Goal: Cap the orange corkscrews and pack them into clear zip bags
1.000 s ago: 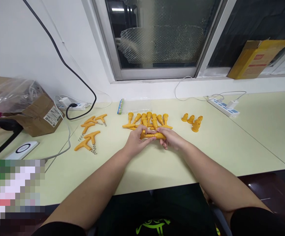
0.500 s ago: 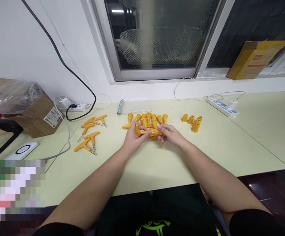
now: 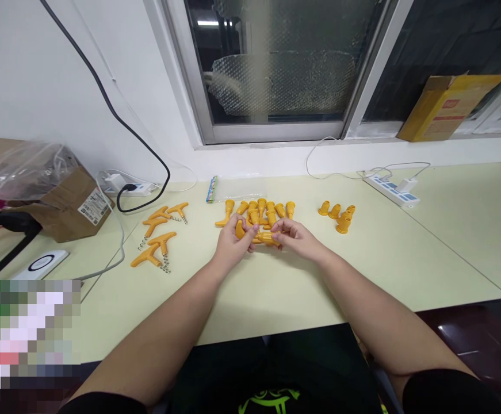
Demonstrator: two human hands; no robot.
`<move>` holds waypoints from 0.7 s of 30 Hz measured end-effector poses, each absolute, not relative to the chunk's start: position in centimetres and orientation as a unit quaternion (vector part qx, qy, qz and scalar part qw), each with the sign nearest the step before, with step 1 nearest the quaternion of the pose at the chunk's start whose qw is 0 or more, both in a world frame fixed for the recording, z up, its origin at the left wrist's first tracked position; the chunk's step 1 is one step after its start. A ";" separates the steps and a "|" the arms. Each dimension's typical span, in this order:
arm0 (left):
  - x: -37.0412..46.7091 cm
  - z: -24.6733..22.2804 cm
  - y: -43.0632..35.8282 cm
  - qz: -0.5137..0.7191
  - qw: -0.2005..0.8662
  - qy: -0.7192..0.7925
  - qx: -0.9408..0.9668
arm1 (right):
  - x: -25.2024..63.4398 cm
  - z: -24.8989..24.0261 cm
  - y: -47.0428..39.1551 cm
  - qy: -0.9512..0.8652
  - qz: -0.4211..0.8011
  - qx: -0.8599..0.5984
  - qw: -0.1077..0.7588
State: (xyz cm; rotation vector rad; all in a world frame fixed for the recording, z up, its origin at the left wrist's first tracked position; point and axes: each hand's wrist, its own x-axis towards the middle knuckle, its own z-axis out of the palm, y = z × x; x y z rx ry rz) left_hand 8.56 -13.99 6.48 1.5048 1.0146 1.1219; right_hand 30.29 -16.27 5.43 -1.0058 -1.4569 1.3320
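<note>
Between my hands lies a yellow corkscrew [image 3: 267, 236], held sideways. My left hand [image 3: 234, 240] grips its handle end, with the thumb on the shaft. The fingers of my right hand [image 3: 295, 237] pinch its sleeve end. Just behind my hands, several yellow corkscrews with sleeves [image 3: 262, 208] stand close together on the table. Off to the left are several orange T-handles with metal spirals [image 3: 163, 240]. Several loose yellow sleeves [image 3: 343, 221] stand to the right of my hands.
A clear plastic bag [image 3: 239, 188] lies behind the corkscrews. Power strips stand by the wall, one at right [image 3: 390, 190]. At left are a cardboard box [image 3: 71, 213], a black cable [image 3: 116, 115] and a white charging pad [image 3: 43, 263]. A yellow box [image 3: 448, 109] leans at the window.
My right fingers have shifted slightly left along the sleeve end and closed in more. My left thumb has moved a little on the corkscrew, and its handle is more covered.
</note>
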 end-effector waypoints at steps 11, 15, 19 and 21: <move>8.4 5.6 -13.5 0.426 0.404 0.335 0.737 | 30.7 5.7 -16.5 -0.579 0.539 -0.406 0.458; 8.4 5.7 -13.1 0.404 0.515 0.352 0.669 | 30.6 5.5 -16.4 -0.583 0.521 -0.407 0.471; 8.1 5.7 -13.0 0.398 0.493 0.340 0.695 | 30.4 6.0 -16.2 -0.494 0.605 -0.442 0.441; 7.9 5.7 -13.1 0.412 0.420 0.326 0.740 | 30.4 6.4 -16.3 -0.444 0.644 -0.454 0.427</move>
